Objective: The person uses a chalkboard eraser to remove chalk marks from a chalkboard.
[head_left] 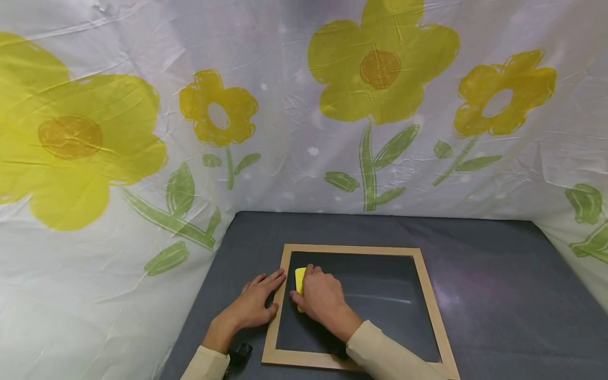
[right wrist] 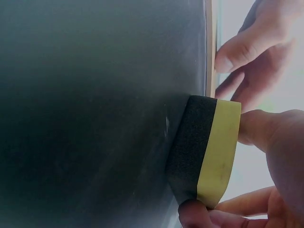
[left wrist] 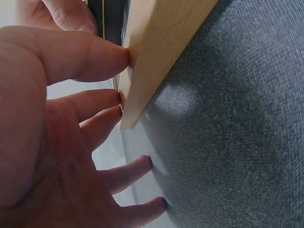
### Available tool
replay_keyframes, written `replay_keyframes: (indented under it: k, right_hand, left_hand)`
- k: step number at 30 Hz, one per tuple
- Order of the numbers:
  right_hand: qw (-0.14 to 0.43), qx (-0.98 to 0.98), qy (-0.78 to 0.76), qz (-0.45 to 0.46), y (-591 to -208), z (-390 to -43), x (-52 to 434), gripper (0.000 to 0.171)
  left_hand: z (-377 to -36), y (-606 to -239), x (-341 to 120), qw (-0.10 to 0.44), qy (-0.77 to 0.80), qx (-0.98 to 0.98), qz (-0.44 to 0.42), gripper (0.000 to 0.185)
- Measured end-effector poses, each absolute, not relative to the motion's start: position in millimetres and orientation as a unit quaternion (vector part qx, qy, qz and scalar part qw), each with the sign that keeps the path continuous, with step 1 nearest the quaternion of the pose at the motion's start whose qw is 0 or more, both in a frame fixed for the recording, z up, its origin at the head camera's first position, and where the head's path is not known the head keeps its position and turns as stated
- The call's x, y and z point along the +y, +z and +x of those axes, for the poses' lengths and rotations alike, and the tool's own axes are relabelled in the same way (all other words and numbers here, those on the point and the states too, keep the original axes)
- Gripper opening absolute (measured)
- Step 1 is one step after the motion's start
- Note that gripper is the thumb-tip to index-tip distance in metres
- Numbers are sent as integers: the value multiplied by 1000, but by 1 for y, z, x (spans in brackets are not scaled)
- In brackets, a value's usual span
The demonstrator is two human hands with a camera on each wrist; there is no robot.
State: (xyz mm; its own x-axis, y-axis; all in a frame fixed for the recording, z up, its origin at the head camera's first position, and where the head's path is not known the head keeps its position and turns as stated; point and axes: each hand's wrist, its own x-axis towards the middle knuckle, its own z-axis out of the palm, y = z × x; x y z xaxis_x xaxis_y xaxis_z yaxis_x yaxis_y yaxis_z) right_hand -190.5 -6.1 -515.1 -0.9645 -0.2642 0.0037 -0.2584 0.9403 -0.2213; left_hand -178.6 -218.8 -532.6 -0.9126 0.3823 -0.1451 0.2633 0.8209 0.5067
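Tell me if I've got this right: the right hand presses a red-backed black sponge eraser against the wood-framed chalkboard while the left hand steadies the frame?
Not quite. The eraser has a yellow back, not red, as the right wrist view shows. The rest holds: the right hand presses it on the wood-framed chalkboard and the left hand steadies the frame.

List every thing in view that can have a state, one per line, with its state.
Chalkboard: lying flat on the table, a faint chalk streak on it.
Wooden frame: flat, its left edge touched by the left hand's fingers.
Eraser: dark side pressed to the board near the left edge, yellow side up.
Left hand: spread flat, fingers straight, against the frame.
Right hand: curled over the eraser, grip closed on it.
Table: covered in grey cloth.
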Motion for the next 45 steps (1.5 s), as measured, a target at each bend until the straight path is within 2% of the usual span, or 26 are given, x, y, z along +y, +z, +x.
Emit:
replay_keyframes:
  k: [22,45]
  right_hand:
    - [-12,985,-98,-144,-516,-189,-12,85]
    - [1,984,-126,-125,-514,-191,-3,74]
  left_hand:
    - [-177,-533,-218,116,241,949,168,72]
    - [-176,-532,-217,121,249,946,167,72]
